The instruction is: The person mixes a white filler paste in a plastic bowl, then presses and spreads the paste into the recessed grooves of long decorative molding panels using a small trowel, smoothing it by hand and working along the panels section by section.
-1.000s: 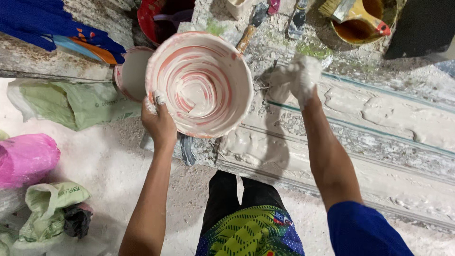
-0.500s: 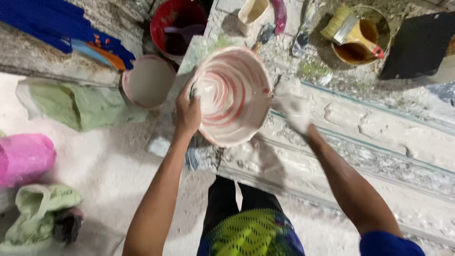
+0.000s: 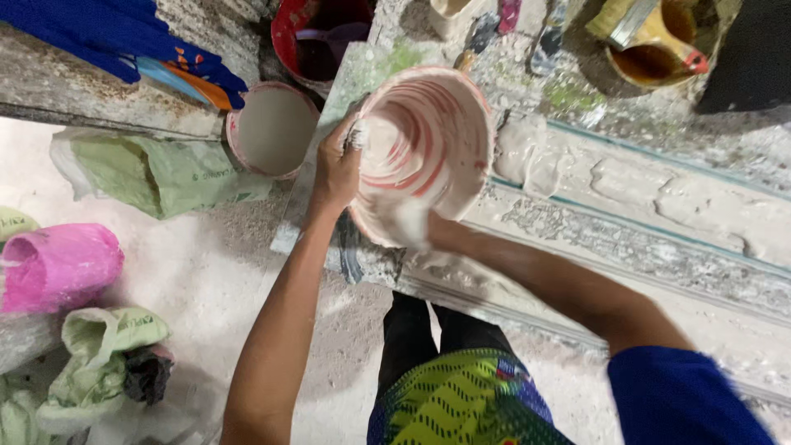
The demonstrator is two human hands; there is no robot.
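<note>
Near the top centre of the frame, the left hand (image 3: 334,173) held a plaster-smeared red-and-white bucket (image 3: 424,152) tilted over the tabletop (image 3: 659,239), its fingers (image 3: 356,136) clamped on the rim. The right hand (image 3: 412,222) reached inside the bucket, coated in white plaster; whether its fingers were open or closed could not be told. A smaller bucket (image 3: 272,128) sat just left.

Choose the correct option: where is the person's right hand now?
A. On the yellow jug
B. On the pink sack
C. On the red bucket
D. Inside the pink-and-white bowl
D: the right hand reaches over the rim into the pink-and-white bowl, covered in white paste, while the left hand holds the bowl's edge.
</note>
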